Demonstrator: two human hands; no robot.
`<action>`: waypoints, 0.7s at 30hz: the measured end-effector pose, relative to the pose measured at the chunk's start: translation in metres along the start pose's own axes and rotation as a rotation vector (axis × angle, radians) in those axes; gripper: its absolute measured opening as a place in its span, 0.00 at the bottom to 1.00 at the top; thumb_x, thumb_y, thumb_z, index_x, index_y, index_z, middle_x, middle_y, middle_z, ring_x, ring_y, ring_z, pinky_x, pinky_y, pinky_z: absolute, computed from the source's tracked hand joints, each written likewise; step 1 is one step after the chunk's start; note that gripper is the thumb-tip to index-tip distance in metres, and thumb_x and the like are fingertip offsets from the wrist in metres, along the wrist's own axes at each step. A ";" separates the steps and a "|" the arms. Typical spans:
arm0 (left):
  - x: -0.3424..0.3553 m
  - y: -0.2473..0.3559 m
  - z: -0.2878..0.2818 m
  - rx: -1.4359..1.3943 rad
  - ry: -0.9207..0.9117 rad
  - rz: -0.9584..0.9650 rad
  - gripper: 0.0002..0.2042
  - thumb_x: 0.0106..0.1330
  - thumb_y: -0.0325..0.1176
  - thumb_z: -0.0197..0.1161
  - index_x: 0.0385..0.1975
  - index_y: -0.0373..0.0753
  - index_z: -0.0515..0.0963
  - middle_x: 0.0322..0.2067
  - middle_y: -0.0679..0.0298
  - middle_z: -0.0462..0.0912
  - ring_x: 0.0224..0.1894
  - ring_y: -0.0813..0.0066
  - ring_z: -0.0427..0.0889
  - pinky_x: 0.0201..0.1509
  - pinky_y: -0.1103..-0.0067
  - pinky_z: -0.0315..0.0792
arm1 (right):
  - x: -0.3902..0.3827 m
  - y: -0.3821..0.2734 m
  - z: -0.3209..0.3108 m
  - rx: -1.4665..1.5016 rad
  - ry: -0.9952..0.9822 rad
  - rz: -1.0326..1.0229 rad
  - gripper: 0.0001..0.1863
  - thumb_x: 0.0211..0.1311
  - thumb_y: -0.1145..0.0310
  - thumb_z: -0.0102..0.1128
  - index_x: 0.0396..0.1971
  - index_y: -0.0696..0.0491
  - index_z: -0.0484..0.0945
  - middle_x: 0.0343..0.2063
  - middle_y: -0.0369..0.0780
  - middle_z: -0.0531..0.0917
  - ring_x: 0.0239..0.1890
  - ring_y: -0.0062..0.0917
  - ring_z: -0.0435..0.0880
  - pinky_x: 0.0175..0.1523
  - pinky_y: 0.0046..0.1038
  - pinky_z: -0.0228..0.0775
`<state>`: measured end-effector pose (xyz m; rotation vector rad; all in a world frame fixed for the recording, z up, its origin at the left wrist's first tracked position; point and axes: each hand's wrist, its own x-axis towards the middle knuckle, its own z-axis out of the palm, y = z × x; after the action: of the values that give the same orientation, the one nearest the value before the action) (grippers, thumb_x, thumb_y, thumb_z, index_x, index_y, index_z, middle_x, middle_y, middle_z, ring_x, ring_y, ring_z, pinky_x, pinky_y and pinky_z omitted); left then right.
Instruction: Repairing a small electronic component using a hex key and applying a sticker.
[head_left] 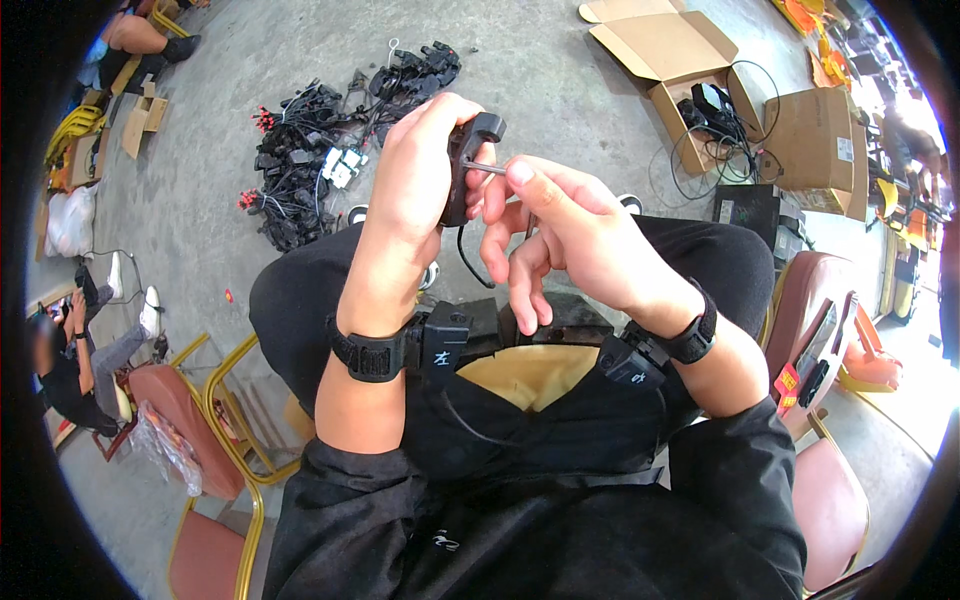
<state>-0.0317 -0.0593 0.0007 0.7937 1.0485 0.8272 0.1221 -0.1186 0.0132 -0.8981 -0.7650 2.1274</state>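
My left hand (415,165) is wrapped round a black curved plastic part (459,185), with a dark cable (470,262) hanging below it. My right hand (595,235) pinches a thin metal rod (486,167) that looks like a hex key between thumb and fingers. The rod's tip meets the side of the black part. The rest of the rod is mostly hidden by my right fingers. Each wrist wears a black strap with a small black box, the left box (447,335) and the right box (632,360). Further black parts (565,318) rest at my lap.
Beyond my knees, black devices with cables (300,150) lie heaped on the concrete floor. An open cardboard box (690,150) holds black gear at the far right, beside a closed carton (810,145). Chairs (185,425) stand at both sides. A person (75,370) sits at the left.
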 end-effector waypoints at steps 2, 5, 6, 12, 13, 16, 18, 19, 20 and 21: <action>0.003 -0.001 0.000 -0.012 0.004 0.026 0.12 0.66 0.39 0.52 0.25 0.37 0.72 0.15 0.65 0.71 0.13 0.78 0.67 0.16 0.80 0.62 | 0.000 -0.001 0.001 -0.066 0.014 -0.009 0.20 0.77 0.54 0.35 0.39 0.56 0.68 0.25 0.44 0.80 0.14 0.30 0.81 0.15 0.22 0.69; 0.003 -0.001 0.000 -0.034 0.008 0.019 0.12 0.66 0.39 0.52 0.25 0.37 0.72 0.15 0.64 0.72 0.13 0.78 0.67 0.17 0.79 0.62 | -0.001 -0.003 0.002 -0.133 0.029 -0.011 0.21 0.78 0.53 0.34 0.39 0.56 0.68 0.26 0.42 0.80 0.15 0.27 0.81 0.17 0.20 0.69; 0.003 -0.001 0.001 -0.041 0.007 0.016 0.12 0.66 0.38 0.52 0.25 0.37 0.73 0.15 0.64 0.72 0.13 0.78 0.67 0.17 0.79 0.62 | -0.001 -0.003 0.001 -0.152 0.029 -0.012 0.21 0.78 0.53 0.33 0.38 0.56 0.68 0.26 0.41 0.80 0.15 0.26 0.81 0.18 0.20 0.69; -0.005 0.005 0.012 0.011 0.041 0.017 0.11 0.69 0.37 0.49 0.32 0.37 0.75 0.17 0.67 0.71 0.19 0.83 0.67 0.23 0.83 0.61 | -0.004 0.003 0.005 -0.810 0.205 -0.361 0.10 0.72 0.65 0.47 0.35 0.56 0.70 0.25 0.42 0.78 0.20 0.33 0.81 0.23 0.28 0.71; -0.007 0.006 0.014 0.011 0.036 0.038 0.11 0.68 0.36 0.49 0.32 0.37 0.75 0.17 0.67 0.71 0.19 0.83 0.67 0.23 0.83 0.61 | -0.004 0.003 0.004 -1.070 0.236 -0.483 0.08 0.70 0.68 0.49 0.35 0.57 0.70 0.25 0.42 0.77 0.20 0.35 0.80 0.24 0.30 0.71; -0.012 0.010 0.017 -0.003 0.068 0.046 0.09 0.66 0.36 0.50 0.32 0.39 0.75 0.15 0.68 0.70 0.16 0.83 0.65 0.18 0.83 0.59 | -0.002 0.000 0.001 -1.329 0.261 -0.729 0.04 0.62 0.75 0.56 0.34 0.57 0.71 0.24 0.44 0.73 0.22 0.42 0.77 0.27 0.36 0.71; -0.017 0.014 0.013 -0.037 0.081 0.069 0.09 0.64 0.35 0.55 0.26 0.37 0.71 0.16 0.66 0.73 0.14 0.82 0.68 0.16 0.82 0.61 | -0.002 -0.005 -0.001 -1.382 0.206 -0.729 0.02 0.60 0.81 0.52 0.32 0.61 0.73 0.31 0.46 0.76 0.29 0.36 0.78 0.35 0.30 0.72; -0.020 0.015 0.014 -0.056 0.123 0.085 0.07 0.64 0.33 0.56 0.28 0.37 0.72 0.17 0.67 0.73 0.15 0.82 0.69 0.18 0.83 0.62 | 0.001 -0.007 -0.001 -1.404 0.197 -0.792 0.02 0.59 0.82 0.52 0.32 0.62 0.73 0.31 0.47 0.75 0.29 0.36 0.78 0.35 0.30 0.72; -0.022 0.017 0.011 -0.105 0.094 0.118 0.06 0.64 0.31 0.57 0.30 0.36 0.73 0.17 0.68 0.73 0.16 0.84 0.70 0.19 0.84 0.62 | 0.006 -0.008 0.000 -1.423 0.181 -0.854 0.03 0.58 0.83 0.52 0.32 0.62 0.73 0.32 0.47 0.75 0.30 0.36 0.78 0.36 0.30 0.73; -0.024 0.019 0.009 -0.119 0.095 0.148 0.06 0.65 0.31 0.57 0.30 0.36 0.72 0.17 0.68 0.73 0.17 0.85 0.70 0.20 0.84 0.62 | 0.008 -0.010 0.002 -1.442 0.155 -0.854 0.04 0.55 0.85 0.51 0.31 0.64 0.73 0.33 0.48 0.75 0.31 0.36 0.78 0.38 0.30 0.74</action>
<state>-0.0336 -0.0732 0.0294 0.7428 1.0228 1.0531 0.1204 -0.1072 0.0187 -1.0340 -2.1538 0.5277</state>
